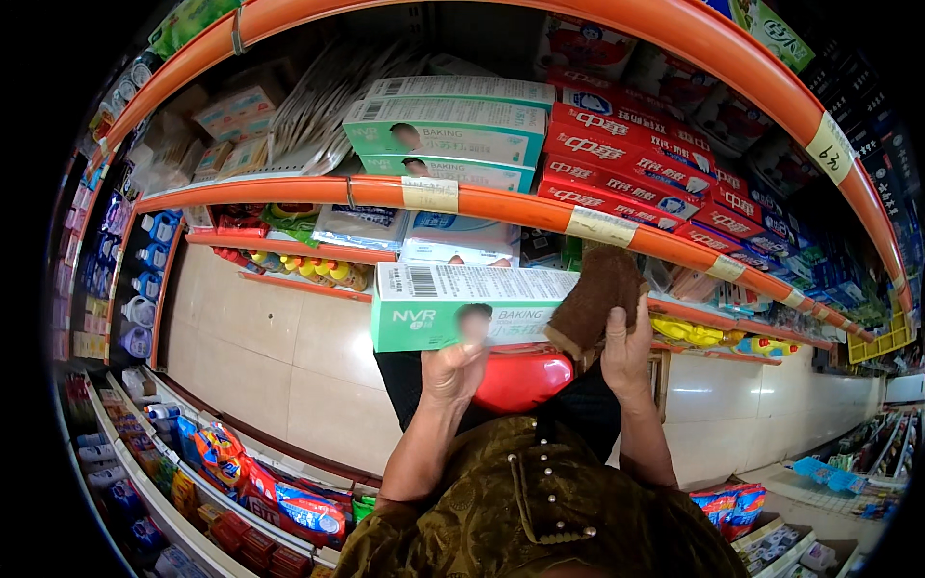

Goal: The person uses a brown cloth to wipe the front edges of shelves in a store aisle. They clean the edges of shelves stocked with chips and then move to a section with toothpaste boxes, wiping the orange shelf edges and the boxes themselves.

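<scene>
A long mint-green and white toothpaste box [424,313] is held level just in front of the shelf. My left hand [453,371] grips its lower edge near the middle, thumb on the front face. My right hand [628,352] is closed on a brown cloth [599,294], which is draped against the box's right end and hides it. Similar green and white boxes [453,120] lie stacked on the shelf behind, and red toothpaste boxes [617,144] are piled to their right.
Orange shelf edges [501,204] with paper labels cross in front of me. Thin flat packs [328,96] stand on the shelf's left. A red stool seat [523,380] shows beneath my hands. Bagged goods [308,511] fill a low shelf behind left; tiled floor [260,332] lies between.
</scene>
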Available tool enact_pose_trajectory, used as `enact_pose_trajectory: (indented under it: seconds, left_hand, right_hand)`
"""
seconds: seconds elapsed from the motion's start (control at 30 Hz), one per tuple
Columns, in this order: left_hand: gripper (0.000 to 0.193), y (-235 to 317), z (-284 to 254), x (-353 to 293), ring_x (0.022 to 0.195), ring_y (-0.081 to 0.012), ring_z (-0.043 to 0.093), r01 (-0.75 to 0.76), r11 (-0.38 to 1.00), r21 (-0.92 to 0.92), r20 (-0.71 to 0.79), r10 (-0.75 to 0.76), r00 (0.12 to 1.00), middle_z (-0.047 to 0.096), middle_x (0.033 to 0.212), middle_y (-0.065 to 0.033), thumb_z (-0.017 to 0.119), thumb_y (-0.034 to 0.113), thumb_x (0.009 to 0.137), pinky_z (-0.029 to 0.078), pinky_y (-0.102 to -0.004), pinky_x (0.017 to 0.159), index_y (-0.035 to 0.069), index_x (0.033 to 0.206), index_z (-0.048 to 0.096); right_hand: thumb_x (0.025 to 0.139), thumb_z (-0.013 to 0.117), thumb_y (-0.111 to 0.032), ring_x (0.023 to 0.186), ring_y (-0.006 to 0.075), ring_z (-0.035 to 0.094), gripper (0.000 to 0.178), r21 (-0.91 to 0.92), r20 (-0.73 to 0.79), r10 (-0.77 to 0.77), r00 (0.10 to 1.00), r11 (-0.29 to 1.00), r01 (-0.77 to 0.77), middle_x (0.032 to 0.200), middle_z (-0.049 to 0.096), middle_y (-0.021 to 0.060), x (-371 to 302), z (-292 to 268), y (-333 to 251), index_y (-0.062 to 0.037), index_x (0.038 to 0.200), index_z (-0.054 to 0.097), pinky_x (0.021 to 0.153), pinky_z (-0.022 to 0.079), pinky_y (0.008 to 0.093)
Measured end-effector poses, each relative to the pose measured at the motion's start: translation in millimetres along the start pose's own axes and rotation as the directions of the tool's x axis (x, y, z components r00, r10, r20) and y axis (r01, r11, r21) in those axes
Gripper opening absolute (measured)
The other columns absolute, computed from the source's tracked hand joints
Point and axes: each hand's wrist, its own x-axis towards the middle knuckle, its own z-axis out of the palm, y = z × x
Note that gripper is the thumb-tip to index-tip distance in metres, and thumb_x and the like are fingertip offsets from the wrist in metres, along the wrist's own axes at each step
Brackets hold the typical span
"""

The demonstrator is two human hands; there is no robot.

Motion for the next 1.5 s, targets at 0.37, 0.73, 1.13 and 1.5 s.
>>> enact_pose_trajectory:
  seconds: [0.37,0.73,1.13,1.5]
  left_hand:
    - [0.058,-6.2,0.9,-2.3,0.123,-0.0268,0.041,0.018,0.988,-0.152,-0.077,-0.030,0.997,0.045,0.131,-0.0124,0.071,0.014,0.066,0.028,-0.0446,0.107,0.005,0.119,0.049]
    - [0.079,-11.9,2.2,-3.1,0.124,-0.0277,0.040,0.087,0.996,0.029,0.120,-0.090,0.989,0.041,0.133,-0.0086,0.076,0.018,0.067,0.033,-0.0470,0.103,0.007,0.133,0.033]
    - [0.065,-5.0,-11.2,-1.7,0.097,-0.0176,0.057,-0.036,0.911,0.410,0.049,0.017,0.999,0.058,0.106,-0.0081,0.082,0.023,0.064,0.047,-0.0321,0.085,0.001,0.115,0.049]
    - [0.064,-13.1,-16.5,0.0,0.097,-0.0177,0.058,-0.051,0.921,0.386,-0.007,0.059,0.998,0.059,0.106,-0.0083,0.080,0.021,0.068,0.046,-0.0319,0.086,-0.001,0.116,0.045]
  right_hand:
    - [0.091,0.045,-0.021,0.113,0.0217,0.044,0.047,0.248,0.127,-0.070,0.989,0.968,0.037,0.126,0.045,0.0121,-6.4,14.0,1.0,0.0031,0.130,0.036,0.098,0.033,0.0331]
    - [0.095,0.042,-0.024,0.096,0.0160,0.050,0.035,0.377,-0.023,0.148,0.989,0.917,-0.128,0.108,0.054,0.0095,4.5,10.6,10.7,0.0035,0.115,0.047,0.084,0.040,0.0303]
    - [0.098,0.038,-0.027,0.077,0.0152,0.049,0.035,0.046,0.141,0.251,0.958,0.965,-0.259,0.085,0.056,0.0081,2.1,3.8,22.8,0.0047,0.102,0.053,0.070,0.040,0.0295]
    - [0.095,0.044,-0.026,0.070,0.0139,0.051,0.033,-0.112,0.158,0.244,0.957,0.967,-0.228,0.077,0.058,0.0092,6.4,2.7,20.6,0.0035,0.099,0.057,0.064,0.042,0.0306]
